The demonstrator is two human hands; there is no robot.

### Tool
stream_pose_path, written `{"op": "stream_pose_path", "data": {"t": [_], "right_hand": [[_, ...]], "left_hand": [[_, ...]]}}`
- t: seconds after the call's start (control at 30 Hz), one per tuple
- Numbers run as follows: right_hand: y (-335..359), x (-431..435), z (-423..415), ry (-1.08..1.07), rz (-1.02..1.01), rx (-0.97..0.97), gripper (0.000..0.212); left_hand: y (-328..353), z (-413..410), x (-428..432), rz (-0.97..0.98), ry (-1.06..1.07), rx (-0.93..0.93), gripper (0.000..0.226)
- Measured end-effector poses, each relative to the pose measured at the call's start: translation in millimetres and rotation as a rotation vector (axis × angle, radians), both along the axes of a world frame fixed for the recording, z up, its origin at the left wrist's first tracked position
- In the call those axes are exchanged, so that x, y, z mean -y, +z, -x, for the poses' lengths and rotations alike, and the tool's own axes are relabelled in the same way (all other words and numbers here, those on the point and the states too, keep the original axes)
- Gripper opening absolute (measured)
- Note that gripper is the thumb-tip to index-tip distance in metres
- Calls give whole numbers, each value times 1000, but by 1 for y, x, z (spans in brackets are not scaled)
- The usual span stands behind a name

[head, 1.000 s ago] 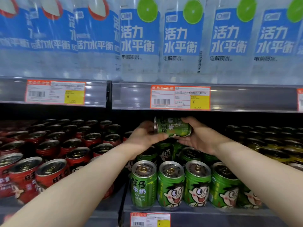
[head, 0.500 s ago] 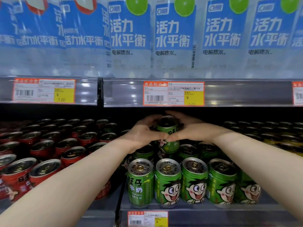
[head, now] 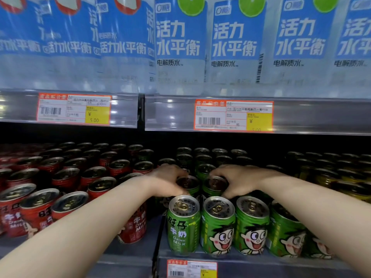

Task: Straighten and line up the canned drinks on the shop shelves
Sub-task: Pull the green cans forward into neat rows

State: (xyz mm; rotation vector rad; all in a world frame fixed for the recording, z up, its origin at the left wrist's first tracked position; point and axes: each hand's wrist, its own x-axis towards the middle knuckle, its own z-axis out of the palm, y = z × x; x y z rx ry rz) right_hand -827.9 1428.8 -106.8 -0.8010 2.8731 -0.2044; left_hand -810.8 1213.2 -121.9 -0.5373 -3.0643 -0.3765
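Green cans [head: 217,225] of milk drink fill the lower shelf [head: 251,261], where a person reaches in with both arms to tidy the second row. The left hand [head: 167,180] curls loosely over the rim of one green can [head: 187,185], fingers bent around its top; the right hand [head: 240,180] cups the neighbouring can [head: 214,186] the same way, thumb toward the front. A second ago the two hands held a single can on its side, in the air above the stock; half a second ago they were standing it upright. Now no can is lifted, and both hands rest on upright cans just behind the front row. That suggests the stray can is back in line and the work has moved to nudging neighbours square. Red cans [head: 66,205] stand to the left of the left hand, water bottles [head: 180,45] above.
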Motion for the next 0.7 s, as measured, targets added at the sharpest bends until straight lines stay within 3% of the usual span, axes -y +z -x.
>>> {"op": "stream_pose_path", "data": {"t": [0.17,0.23,0.33,0.47,0.57,0.7], "right_hand": [[6,0,1,-57,-42,73,82],[7,3,0,-48,-37,23,77],[12,8,-1,-5,-88,-9,70],[26,16,0,-52,-27,58,61],[30,40,4,-26,117,-84,49],[14,91,-1,46,131,-19,64]], "left_hand": [[-8,6,5,8,-15,-6,64],[-8,4,7,-27,-23,19,65],[5,-2,12,-273,21,61,57],[24,-1,36,-511,184,-188,32],[22,-3,54,-475,251,-237,27],[6,-6,61,-420,295,-220,25]]}}
